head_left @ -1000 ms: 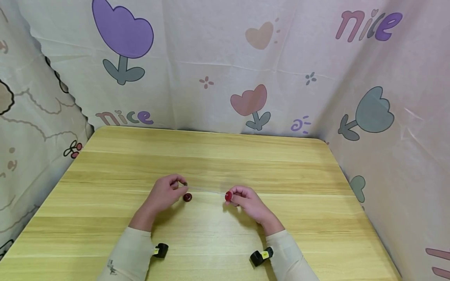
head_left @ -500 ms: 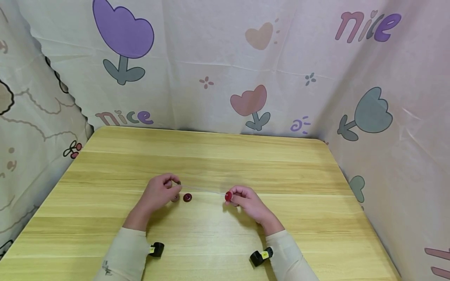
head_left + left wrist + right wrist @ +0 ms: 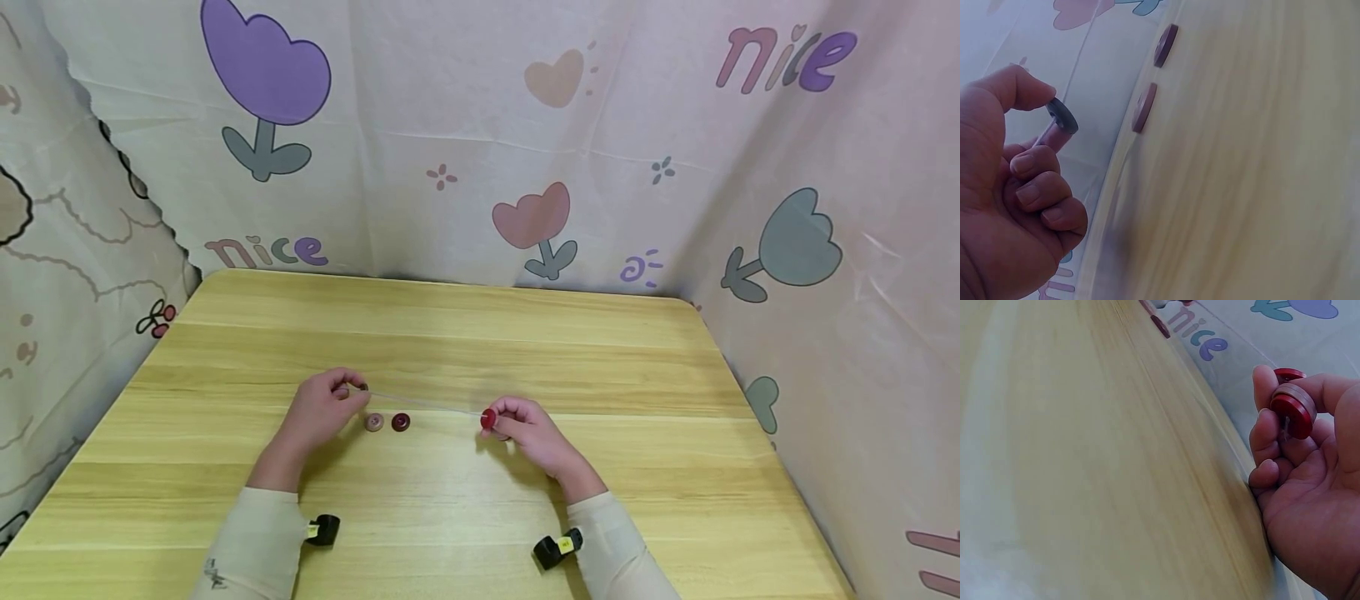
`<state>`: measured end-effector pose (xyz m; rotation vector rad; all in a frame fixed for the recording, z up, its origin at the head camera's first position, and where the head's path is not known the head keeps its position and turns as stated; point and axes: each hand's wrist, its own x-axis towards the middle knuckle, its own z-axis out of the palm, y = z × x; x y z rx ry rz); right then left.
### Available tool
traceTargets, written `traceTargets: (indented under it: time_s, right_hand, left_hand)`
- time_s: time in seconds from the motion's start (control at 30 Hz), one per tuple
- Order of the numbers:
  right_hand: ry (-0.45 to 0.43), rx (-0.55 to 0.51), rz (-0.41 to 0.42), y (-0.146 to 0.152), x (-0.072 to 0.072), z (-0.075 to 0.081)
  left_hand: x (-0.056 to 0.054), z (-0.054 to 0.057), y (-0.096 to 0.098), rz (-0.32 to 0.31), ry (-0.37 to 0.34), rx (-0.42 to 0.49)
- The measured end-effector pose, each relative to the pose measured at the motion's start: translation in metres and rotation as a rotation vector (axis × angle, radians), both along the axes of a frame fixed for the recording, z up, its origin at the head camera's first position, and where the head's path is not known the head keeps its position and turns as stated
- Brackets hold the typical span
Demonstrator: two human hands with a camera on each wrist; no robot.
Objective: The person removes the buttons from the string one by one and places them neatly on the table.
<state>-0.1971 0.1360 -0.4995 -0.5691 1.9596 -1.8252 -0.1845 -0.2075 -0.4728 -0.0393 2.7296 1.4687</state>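
My left hand [image 3: 318, 410] pinches a dark button [image 3: 1063, 116] between thumb and fingertips, with the other fingers curled in. A thin pale string [image 3: 427, 405] runs from this button across to the right hand, and in the left wrist view it seems to pass through the button. My right hand [image 3: 531, 431] holds a small stack of red and pinkish buttons [image 3: 1294, 412], a short string end hanging below them. Below the string, beside the left hand, a dusty-pink button [image 3: 374, 422] and a dark red button [image 3: 401, 422] lie flat on the table, a little apart.
The wooden table [image 3: 465, 517] reaches back to a printed curtain [image 3: 397, 100], which also hangs at the left and right sides. A black wrist camera [image 3: 324, 531] sits on the left sleeve and another black camera [image 3: 557, 548] on the right one.
My left hand has moved left with the dark button, so a longer stretch of string shows between the hands. The dusty-pink button has come into view. The right hand stays put.
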Motion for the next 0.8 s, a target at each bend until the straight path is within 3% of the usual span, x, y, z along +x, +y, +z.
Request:
traceTargets:
  time_s: [0.8]
  right_hand:
    - [0.013,-0.002,-0.007,0.000,0.002,0.000]
  left_hand:
    - [0.002,-0.001,-0.022,0.059,-0.001,-0.017]
